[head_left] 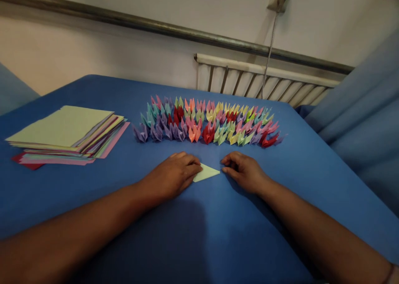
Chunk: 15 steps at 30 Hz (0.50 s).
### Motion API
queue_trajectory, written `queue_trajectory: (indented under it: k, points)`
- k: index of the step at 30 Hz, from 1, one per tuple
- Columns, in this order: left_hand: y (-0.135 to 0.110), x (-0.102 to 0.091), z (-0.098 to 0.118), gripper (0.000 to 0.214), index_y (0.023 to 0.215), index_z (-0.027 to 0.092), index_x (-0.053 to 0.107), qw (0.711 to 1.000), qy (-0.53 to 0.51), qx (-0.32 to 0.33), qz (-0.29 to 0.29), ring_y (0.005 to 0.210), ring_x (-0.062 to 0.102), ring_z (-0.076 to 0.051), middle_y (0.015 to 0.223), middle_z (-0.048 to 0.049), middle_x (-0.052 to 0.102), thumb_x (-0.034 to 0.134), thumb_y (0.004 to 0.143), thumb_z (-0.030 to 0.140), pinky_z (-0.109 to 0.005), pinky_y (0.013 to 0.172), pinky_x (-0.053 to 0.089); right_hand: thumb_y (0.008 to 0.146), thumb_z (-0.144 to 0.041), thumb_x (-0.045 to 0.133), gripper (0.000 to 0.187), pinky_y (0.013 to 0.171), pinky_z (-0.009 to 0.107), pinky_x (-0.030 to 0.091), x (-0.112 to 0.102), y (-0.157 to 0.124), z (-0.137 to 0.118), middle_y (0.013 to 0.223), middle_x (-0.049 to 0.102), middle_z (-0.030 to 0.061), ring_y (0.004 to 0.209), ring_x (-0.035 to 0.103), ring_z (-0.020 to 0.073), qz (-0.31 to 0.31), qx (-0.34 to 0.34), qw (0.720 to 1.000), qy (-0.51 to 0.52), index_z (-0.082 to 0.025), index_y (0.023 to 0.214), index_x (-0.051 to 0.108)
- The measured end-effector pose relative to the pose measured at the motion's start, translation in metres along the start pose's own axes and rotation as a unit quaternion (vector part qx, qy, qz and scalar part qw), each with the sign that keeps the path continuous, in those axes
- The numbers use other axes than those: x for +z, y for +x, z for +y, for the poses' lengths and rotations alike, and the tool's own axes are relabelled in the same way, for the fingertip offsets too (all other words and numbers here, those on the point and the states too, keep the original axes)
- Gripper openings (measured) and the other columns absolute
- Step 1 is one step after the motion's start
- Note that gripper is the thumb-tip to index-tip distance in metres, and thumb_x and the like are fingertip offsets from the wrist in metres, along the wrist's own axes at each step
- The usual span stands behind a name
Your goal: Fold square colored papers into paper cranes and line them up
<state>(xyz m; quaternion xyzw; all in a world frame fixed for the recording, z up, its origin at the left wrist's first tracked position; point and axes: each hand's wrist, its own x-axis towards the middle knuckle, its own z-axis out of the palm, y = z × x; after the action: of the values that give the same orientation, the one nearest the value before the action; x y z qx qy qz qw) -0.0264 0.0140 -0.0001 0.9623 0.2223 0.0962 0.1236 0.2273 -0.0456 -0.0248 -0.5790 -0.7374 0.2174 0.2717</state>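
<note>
A pale yellow-green piece of folded paper (207, 173) lies flat on the blue tabletop, its narrow point directed right. My left hand (177, 174) is closed over its left end, fingertips pressing it down, so that end is hidden. Just off the point is my right hand (245, 170), fingers curled, with a gap between thumb and forefinger and nothing visible in it. Beyond both hands stand several rows of folded paper cranes (195, 130) in purple, red, pink, yellow, green and blue.
To the left sits a stack of coloured paper sheets (67, 128), a red sheet (29, 162) sticking out beneath it. The blue-covered table (174, 242) reaches back to a wall with a metal rail (156, 23) and a radiator (230, 78). A blue curtain (364, 122) hangs at the right.
</note>
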Motion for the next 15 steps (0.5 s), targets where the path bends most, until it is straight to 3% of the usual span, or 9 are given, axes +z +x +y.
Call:
queue_trajectory:
  k: [9,15]
  points:
    - [0.0037,0.0053,-0.0017,0.022,0.105,0.020,0.062,0.998,-0.060,-0.028,0.014,0.101,0.053,-0.021,0.109,-0.0057,0.061,0.054,0.092,0.036,-0.034,0.089,0.041,0.085,-0.003,0.047,0.032,0.082,0.031,0.048,-0.0076,0.0003,-0.0011,0.096,0.066,0.0048,0.089,0.062,0.0154,-0.033,-0.108,0.993,0.028,-0.020,0.103,0.065]
    - [0.0064,0.0073,-0.0027,0.015,0.093,0.020,0.060,0.995,-0.083,-0.062,0.012,0.094,0.053,-0.021,0.102,-0.0051,0.061,0.054,0.091,0.034,-0.035,0.084,0.042,0.080,0.001,0.046,0.037,0.083,0.031,0.049,-0.0050,-0.0001,-0.0026,0.097,0.066,0.0044,0.090,0.062,0.0153,-0.035,-0.121,0.991,0.045,-0.021,0.101,0.067]
